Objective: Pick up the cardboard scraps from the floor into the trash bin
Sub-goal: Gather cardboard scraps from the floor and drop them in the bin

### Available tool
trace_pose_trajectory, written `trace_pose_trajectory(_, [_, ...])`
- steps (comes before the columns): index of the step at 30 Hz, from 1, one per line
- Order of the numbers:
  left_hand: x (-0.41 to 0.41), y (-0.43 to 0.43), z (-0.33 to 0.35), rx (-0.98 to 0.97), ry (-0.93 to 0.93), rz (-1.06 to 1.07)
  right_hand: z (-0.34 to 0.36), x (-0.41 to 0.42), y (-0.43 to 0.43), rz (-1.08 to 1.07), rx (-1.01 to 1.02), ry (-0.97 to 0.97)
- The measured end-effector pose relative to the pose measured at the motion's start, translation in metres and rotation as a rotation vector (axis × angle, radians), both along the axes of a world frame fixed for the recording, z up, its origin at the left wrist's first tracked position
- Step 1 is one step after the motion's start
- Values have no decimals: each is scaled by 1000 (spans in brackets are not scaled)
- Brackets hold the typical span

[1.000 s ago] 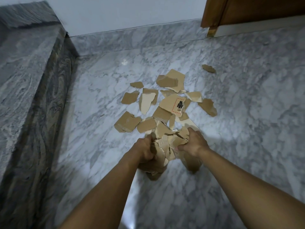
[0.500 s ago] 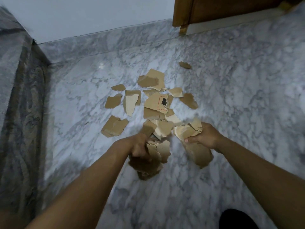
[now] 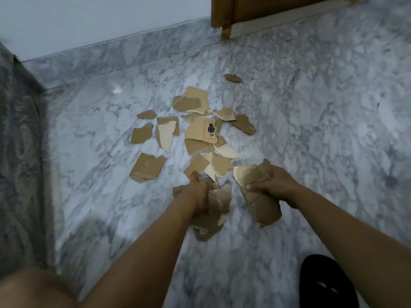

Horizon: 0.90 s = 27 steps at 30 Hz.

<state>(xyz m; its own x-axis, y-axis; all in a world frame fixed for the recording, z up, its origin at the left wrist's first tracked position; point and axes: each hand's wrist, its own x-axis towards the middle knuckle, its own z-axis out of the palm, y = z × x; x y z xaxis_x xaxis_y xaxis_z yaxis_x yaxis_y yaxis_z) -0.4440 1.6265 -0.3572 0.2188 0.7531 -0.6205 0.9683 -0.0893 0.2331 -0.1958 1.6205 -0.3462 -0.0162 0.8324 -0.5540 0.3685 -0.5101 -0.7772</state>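
Drawn apart: left hand (image 3: 196, 193), right hand (image 3: 275, 185); left's scraps (image 3: 220, 197) half-hidden.

Home interior: marble floor (image 3: 311, 130), wooden door frame (image 3: 222, 14), white wall (image 3: 89, 18).

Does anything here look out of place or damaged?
Torn cardboard scraps litter the marble floor; one stray piece lies apart, toward the door. The left hand and right hand each grip a bunch.

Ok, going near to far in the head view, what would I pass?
Black footwear → left hand gripping scraps → printed scrap → lone small scrap → wooden door frame.
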Motion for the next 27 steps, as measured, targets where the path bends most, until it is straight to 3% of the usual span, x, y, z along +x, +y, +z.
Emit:
trace_pose_trajectory(6, [-8, -13, -1, -70, -16, -158, 7, 17, 2, -103, 21, 90])
trace_pose_trajectory(16, [-8, -10, -9, -37, 23, -97, -7, 3, -7, -80, -17, 141])
trace_pose_trajectory(19, [-24, -6, -4, -92, -139, 95, 6, -2, -4, 4, -77, 184])
trace_pose_trajectory(22, [-43, 3, 14, -84, -309, 238, 34, -3, 1, 170, -186, 352])
trace_pose_trajectory(27, [-37, 29, 69, -126, -603, 334, 86, -2, 2, 61, -96, 508])
